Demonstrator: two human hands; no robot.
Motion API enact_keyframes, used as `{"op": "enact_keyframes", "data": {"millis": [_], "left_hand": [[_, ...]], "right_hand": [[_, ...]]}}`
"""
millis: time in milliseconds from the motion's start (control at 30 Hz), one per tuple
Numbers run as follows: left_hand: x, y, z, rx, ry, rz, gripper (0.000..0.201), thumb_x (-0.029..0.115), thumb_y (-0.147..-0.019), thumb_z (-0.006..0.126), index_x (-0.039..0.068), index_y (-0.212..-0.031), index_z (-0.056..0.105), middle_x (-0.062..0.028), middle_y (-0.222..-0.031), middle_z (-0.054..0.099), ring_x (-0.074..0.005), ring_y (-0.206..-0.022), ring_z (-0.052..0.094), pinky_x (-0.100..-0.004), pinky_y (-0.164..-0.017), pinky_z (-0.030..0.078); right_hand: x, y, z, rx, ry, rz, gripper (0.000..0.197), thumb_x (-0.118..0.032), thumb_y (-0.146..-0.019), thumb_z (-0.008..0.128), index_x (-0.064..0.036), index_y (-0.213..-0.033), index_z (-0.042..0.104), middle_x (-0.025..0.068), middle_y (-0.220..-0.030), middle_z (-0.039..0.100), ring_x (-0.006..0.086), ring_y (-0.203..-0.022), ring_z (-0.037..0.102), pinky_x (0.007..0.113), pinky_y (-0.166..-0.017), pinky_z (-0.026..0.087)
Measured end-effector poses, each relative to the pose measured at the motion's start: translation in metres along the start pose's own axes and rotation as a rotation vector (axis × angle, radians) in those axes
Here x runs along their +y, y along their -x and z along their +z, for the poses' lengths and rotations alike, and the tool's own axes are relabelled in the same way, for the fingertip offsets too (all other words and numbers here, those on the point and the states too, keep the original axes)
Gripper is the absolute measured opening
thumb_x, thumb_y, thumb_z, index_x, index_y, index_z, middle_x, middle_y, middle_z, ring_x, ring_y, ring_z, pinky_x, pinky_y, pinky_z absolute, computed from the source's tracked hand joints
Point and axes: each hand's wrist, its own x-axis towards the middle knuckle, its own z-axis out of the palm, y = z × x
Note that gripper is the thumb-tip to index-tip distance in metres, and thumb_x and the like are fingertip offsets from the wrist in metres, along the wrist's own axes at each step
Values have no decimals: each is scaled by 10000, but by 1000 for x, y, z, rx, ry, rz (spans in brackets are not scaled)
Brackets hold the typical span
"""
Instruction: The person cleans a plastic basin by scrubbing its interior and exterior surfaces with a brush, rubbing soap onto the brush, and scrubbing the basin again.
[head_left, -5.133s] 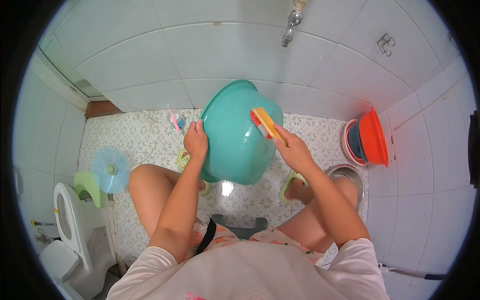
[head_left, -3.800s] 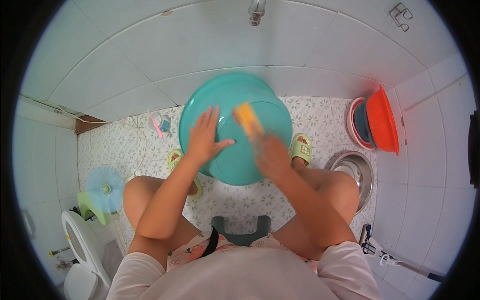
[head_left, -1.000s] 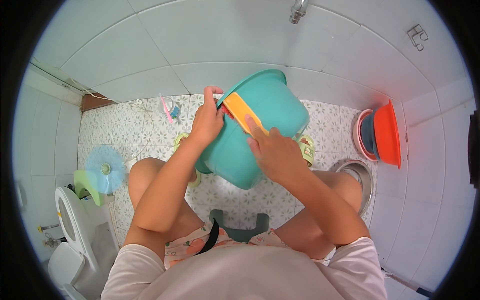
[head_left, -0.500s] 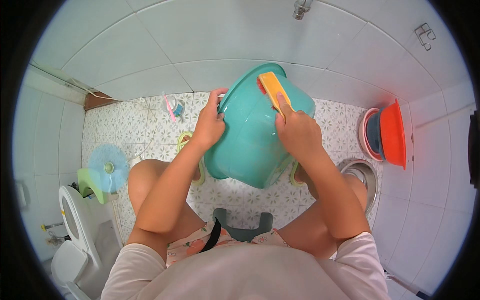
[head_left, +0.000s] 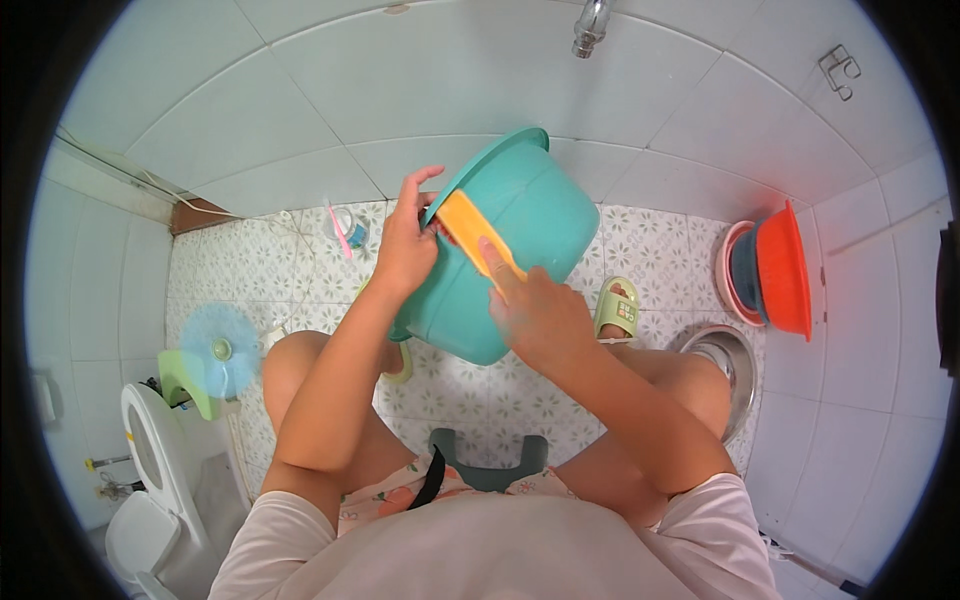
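A large teal plastic basin (head_left: 545, 215) is tipped on its side between my knees, its outer wall toward me and its rim to the left. My left hand (head_left: 408, 240) grips that rim, with some fingers hidden behind it. In my right hand (head_left: 545, 315) is a yellow-handled scrubbing brush (head_left: 475, 230), my index finger stretched along its back. Its reddish bristles, mostly hidden, press on the basin's wall just beside the rim, close to my left hand.
Nested basins, the outermost orange (head_left: 783, 270), lean against the right wall. A steel bowl (head_left: 740, 375) sits by my right knee. To the left are a blue round fan (head_left: 220, 348), a toilet (head_left: 160, 450) and a cup (head_left: 350, 228) with a pink toothbrush (head_left: 338, 232). A tap (head_left: 590, 30) juts from the wall ahead.
My right hand has moved the brush left and down along the basin, toward the rim. The basin has shifted slightly left, uncovering my right slipper.
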Motion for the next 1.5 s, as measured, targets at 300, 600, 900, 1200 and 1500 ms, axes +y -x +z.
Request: {"op": "enact_keyframes", "data": {"millis": [300,600,900,1200,1500], "left_hand": [[21,0,1,-66,-309,107,447,-4,-897,443,199,-1293,491,-119,-1041,623,-268,-888,596,-335,-832,457],[-3,-4,-10,31,-325,256,512,-60,-887,387,224,-1286,537,-107,-1100,606,-246,-938,580,-331,-844,461],[-16,-1,-13,87,-472,351,506,-48,-829,452,203,-1249,582,-96,-1280,502,-294,-1015,529,-385,-901,424],[-1,14,-1,-8,-836,95,1154,535,-488,833,181,-1441,287,-172,-1476,172,-381,-1347,181,-610,-1061,124],[19,10,8,-54,-854,-24,1162,470,-467,860,223,-1446,285,-151,-1506,123,-382,-1371,138,-619,-1065,123]], "right_hand": [[62,-29,8,138,-166,40,572,-250,-847,541,-212,-1393,377,158,-742,584,346,-634,611,431,-583,516],[26,-29,0,-11,-70,149,636,-205,-841,534,-274,-1431,307,176,-832,538,358,-679,576,446,-684,493],[5,-14,3,-118,-177,-14,618,-179,-806,517,-249,-1402,368,204,-823,567,377,-671,588,469,-641,495],[12,-18,19,-31,-155,39,563,-207,-876,475,-222,-1422,337,210,-813,579,380,-706,593,453,-676,489],[58,-37,34,143,-237,148,508,-308,-921,443,-235,-1413,342,183,-793,591,371,-623,609,484,-609,507]]}}
